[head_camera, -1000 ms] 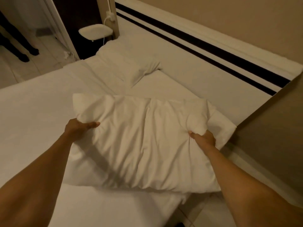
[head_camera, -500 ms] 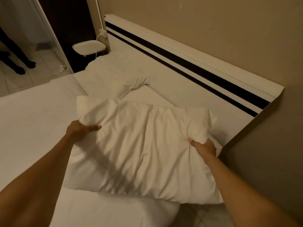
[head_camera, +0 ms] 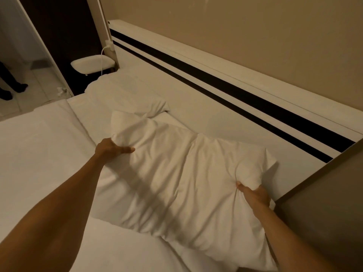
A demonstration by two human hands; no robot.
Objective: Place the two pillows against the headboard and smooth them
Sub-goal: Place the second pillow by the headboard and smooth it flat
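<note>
A large white pillow (head_camera: 176,179) lies crumpled across the near right end of the bed, its far edge close to the headboard (head_camera: 225,107). My left hand (head_camera: 112,149) grips its left edge, thumb on top. My right hand (head_camera: 253,195) pinches its right corner, which bulges above my fingers. A second white pillow (head_camera: 125,95) lies flat at the far left, against the white headboard with two dark stripes.
White bedding (head_camera: 35,150) covers the bed to the left. A white bedside shelf (head_camera: 92,63) with a charger cable sits past the far pillow. A brown wall or panel (head_camera: 322,203) stands close on the right. A person's dark legs (head_camera: 9,83) stand at far left.
Both hands have carried the pillow forward and right, toward the headboard. It now lies lower on the bed, nearer the headboard's right end.
</note>
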